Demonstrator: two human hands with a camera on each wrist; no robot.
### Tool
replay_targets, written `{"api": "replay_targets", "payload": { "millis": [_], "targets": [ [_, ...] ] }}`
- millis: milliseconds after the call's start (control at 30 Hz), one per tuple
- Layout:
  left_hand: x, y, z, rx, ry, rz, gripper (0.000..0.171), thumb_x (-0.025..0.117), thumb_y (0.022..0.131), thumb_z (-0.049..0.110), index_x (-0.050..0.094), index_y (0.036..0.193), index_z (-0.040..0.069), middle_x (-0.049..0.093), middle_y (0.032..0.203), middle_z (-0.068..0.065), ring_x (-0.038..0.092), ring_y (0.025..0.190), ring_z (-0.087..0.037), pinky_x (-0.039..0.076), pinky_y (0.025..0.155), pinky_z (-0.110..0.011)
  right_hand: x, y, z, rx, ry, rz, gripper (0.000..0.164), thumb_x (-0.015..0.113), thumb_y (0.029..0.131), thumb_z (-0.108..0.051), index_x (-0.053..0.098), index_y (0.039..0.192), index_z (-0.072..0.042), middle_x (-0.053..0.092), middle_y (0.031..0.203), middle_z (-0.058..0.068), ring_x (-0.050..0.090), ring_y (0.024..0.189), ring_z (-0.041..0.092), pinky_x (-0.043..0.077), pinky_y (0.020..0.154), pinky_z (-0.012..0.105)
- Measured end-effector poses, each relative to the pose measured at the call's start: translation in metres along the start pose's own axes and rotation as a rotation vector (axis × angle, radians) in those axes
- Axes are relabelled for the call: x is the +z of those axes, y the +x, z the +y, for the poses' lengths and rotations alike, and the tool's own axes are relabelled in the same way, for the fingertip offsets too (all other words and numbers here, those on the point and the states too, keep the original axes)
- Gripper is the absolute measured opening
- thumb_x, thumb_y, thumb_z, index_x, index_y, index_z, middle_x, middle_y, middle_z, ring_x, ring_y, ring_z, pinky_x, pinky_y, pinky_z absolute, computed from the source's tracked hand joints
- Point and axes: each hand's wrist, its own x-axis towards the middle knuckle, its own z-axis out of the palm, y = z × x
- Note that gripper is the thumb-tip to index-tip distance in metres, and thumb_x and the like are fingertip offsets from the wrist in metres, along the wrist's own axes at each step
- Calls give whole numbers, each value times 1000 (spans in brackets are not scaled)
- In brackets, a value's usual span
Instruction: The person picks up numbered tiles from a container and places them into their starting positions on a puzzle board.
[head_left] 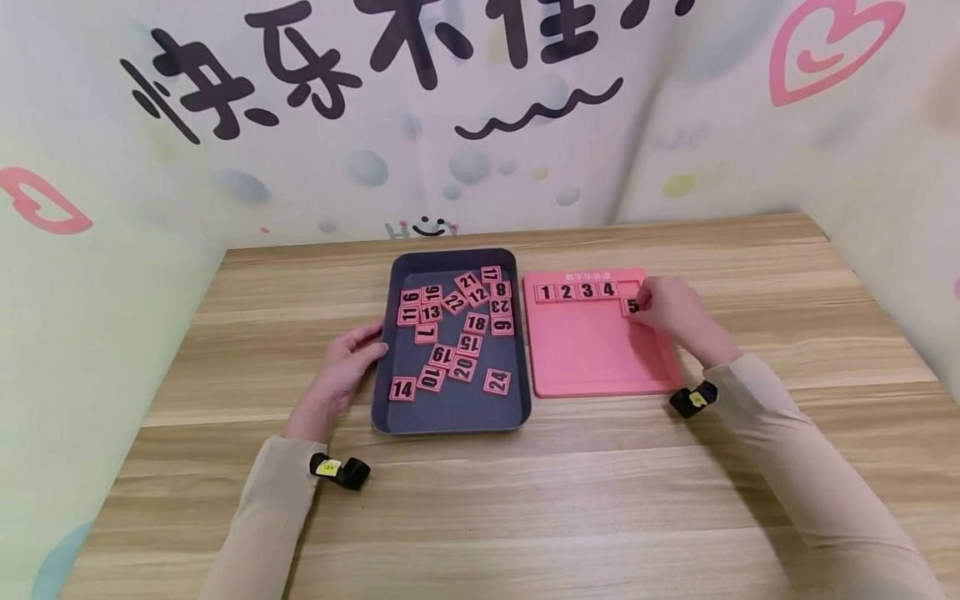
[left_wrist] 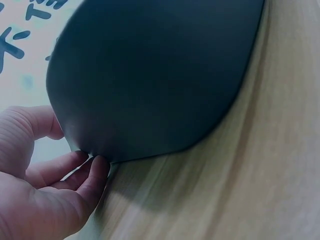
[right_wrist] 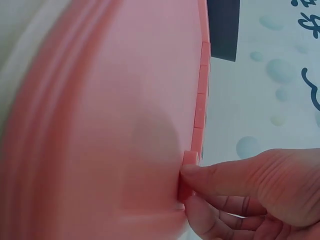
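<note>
My left hand point(head_left: 341, 367) grips the left wall of a dark grey tray point(head_left: 450, 417), and in the left wrist view its thumb and fingertips meet the tray's edge. Pink number tiles lie scattered in that tray, among them the 14 tile point(head_left: 402, 389) and the 24 tile point(head_left: 497, 382). Between thumb and fingers, my right hand point(head_left: 673, 312) pinches the 5 tile point(head_left: 632, 307), slightly tilted, at the upper right of a pink board point(head_left: 585, 350). Tiles 1 point(head_left: 545, 292), 2, 3 and 4 point(head_left: 608, 290) line the board's top edge in a row.
Tray and board sit side by side on a wood-grain table point(head_left: 480, 517). Behind the table stands a white wall covering point(head_left: 300, 183) with black lettering, hearts and bubbles. Each wrist wears a black strap, such as the left strap point(head_left: 341, 471).
</note>
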Motion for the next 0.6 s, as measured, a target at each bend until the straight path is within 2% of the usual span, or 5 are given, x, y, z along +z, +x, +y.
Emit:
{"api": "replay_targets", "payload": {
  "millis": [233,467,600],
  "targets": [
    [0,1,0,5,19,3,50,47,93,-2,33,142,-5,34,146,-19,37,130,-28,41,95,-18,0,1,3,-6,31,-5,19,71,76,-4,55,81,5,58,75,16,54,69,28,46,62,40],
    [-1,1,-1,6,9,9,50,46,93,-3,34,141,-5,34,146,-19,37,130,-28,40,97,-19,-1,1,1,-1,33,-47,21,69,78,-4,59,91,8,59,74,16,54,65,25,45,55,33],
    [-1,1,-2,5,8,14,50,46,93,-3,34,141,-5,34,146,-18,37,130,-27,40,98,-21,-1,1,1,-2,-2,-44,19,69,79,-7,58,84,7,58,72,15,53,64,25,44,55,34]
  ]
}}
